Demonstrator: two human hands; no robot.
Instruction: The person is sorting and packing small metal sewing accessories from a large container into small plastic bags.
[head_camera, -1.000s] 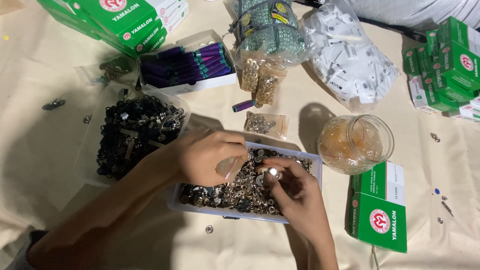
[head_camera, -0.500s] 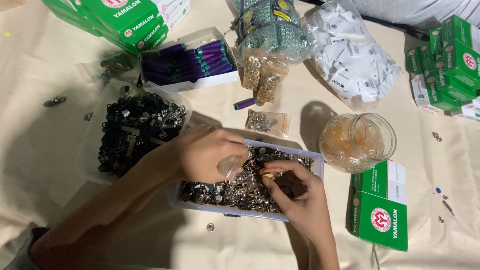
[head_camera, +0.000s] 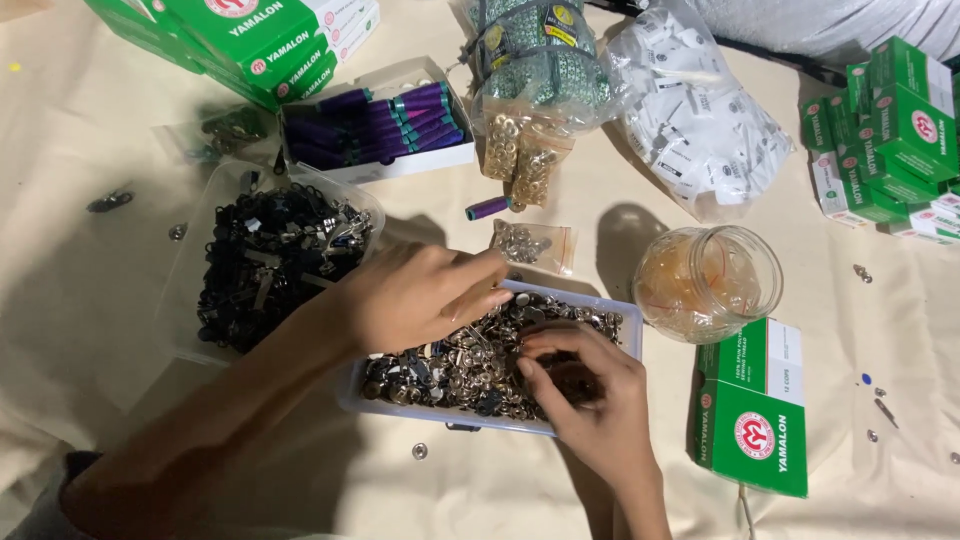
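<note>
2 hands (head_camera: 420, 295) in tray (head_camera: 628, 335) of metal fasteners (head_camera: 470, 365) | black-clip tub (head_camera: 190, 270) beside | grip state unclear

Head view: worn on the head, facing steeply down at the cloth-covered surface (head_camera: 90, 150).
Range: near, probably arm's length.
Centre: clear tray of metal fasteners (head_camera: 625, 330).
</note>
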